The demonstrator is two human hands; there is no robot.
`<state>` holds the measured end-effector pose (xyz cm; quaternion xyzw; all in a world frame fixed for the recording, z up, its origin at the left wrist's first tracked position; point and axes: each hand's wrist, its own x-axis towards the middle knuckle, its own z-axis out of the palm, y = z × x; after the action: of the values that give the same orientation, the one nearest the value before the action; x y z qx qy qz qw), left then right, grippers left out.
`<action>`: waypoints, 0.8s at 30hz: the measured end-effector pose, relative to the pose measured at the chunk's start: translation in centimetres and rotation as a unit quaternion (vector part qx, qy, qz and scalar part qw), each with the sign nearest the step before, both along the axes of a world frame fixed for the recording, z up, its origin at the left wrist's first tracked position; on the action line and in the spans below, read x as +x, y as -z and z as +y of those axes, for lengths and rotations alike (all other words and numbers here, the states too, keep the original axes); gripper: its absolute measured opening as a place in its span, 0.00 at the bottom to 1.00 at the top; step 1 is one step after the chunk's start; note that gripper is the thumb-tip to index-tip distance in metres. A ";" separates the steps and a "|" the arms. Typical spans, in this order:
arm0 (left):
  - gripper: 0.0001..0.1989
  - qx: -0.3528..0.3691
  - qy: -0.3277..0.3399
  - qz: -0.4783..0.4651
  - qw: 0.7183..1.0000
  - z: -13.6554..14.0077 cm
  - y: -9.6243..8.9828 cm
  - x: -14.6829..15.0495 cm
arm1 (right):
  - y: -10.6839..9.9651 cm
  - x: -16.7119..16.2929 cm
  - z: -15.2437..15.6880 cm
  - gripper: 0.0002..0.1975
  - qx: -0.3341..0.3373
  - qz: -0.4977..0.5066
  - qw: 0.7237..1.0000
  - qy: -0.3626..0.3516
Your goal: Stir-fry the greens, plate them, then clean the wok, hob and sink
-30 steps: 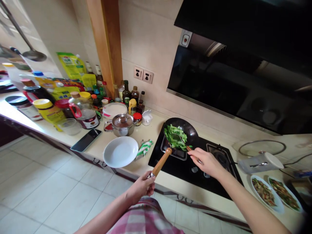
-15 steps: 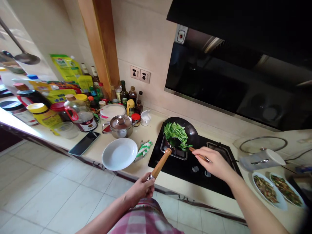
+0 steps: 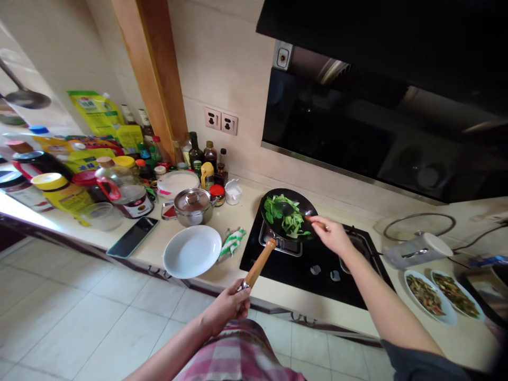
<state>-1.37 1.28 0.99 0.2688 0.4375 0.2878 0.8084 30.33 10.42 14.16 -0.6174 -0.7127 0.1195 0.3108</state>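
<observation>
This is a kitchen, of the household sort. A stove [image 3: 351,290] is set into the counter [image 3: 248,209], bearing a wok [image 3: 307,205] of greens [image 3: 293,225], beneath a range hood [image 3: 341,127]. Bottles [image 3: 196,154] line the counter's back edge, jars [image 3: 65,193] crowd its left end, and two dishes of food [image 3: 448,317] lie toward its right end.

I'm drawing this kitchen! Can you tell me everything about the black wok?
The wok is round, black, metal-looking and shiny inside, with a long wooden handle pointing toward the camera. It's over the left burner. The left hand grips the handle; greens lie inside, and a tool in the right hand reaches in.
</observation>
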 end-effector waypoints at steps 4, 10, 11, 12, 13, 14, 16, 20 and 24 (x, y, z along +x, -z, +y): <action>0.25 0.002 -0.004 0.004 1.000 -0.1 -0.4 -0.1 | -1.4 5.5 0.7 0.15 -0.025 0.089 0.986 0.135; 0.28 -0.001 0.000 0.019 1.000 0.1 -0.8 -0.1 | 2.8 5.6 3.2 0.17 -0.028 0.352 0.903 0.245; 0.28 -0.002 0.000 0.020 1.000 0.1 -0.8 -0.1 | 3.9 4.6 3.4 0.18 -0.031 0.389 0.889 0.241; 0.28 -0.003 0.001 0.020 1.000 0.2 -0.7 0.0 | 4.7 3.7 3.3 0.18 -0.031 0.409 0.882 0.231; 0.28 -0.004 0.002 0.018 1.000 0.2 -0.6 0.0 | 5.1 2.9 2.9 0.19 -0.025 0.411 0.885 0.217; 0.28 -0.005 0.001 0.015 1.000 0.2 -0.4 0.0 | 5.0 2.3 2.2 0.19 -0.017 0.393 0.898 0.196; 0.29 -0.008 -0.004 0.010 1.000 0.3 -0.3 0.0 | 4.0 1.4 0.0 0.18 0.007 0.317 0.938 0.138; 0.29 -0.010 -0.003 0.010 1.000 0.3 -0.5 0.0 | 1.4 -0.4 -5.0 0.12 0.038 0.057 0.997 -0.037; 0.27 -0.011 -0.002 0.001 1.000 0.2 -0.6 0.0 | 1.8 -2.9 -5.2 0.14 0.022 -0.159 0.979 -0.126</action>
<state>-1.38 1.50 1.63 0.2593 0.4423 0.2846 0.8100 27.44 5.22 12.34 -0.5267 -0.8276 0.0421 0.1896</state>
